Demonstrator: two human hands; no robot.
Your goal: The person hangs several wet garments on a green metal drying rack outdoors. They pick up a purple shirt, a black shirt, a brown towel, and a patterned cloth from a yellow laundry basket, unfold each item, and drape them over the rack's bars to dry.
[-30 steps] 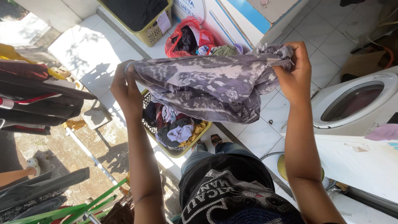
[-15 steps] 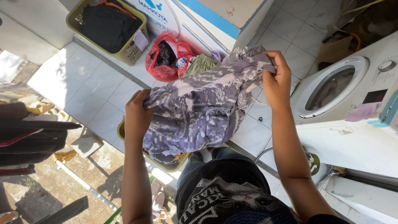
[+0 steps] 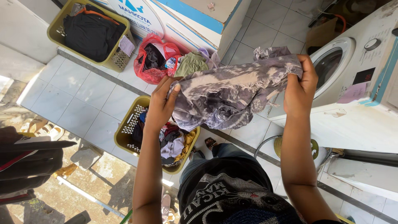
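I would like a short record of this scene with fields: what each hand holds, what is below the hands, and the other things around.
left hand: grips one end of a grey and cream patterned garment
right hand: grips the other end, garment stretched between both hands
below hands: olive laundry basket with mixed clothes, on white tiled floor
upper left: second olive basket with dark clothes
centre top: red plastic bag with clothes
right: white front-loading washing machine, round door
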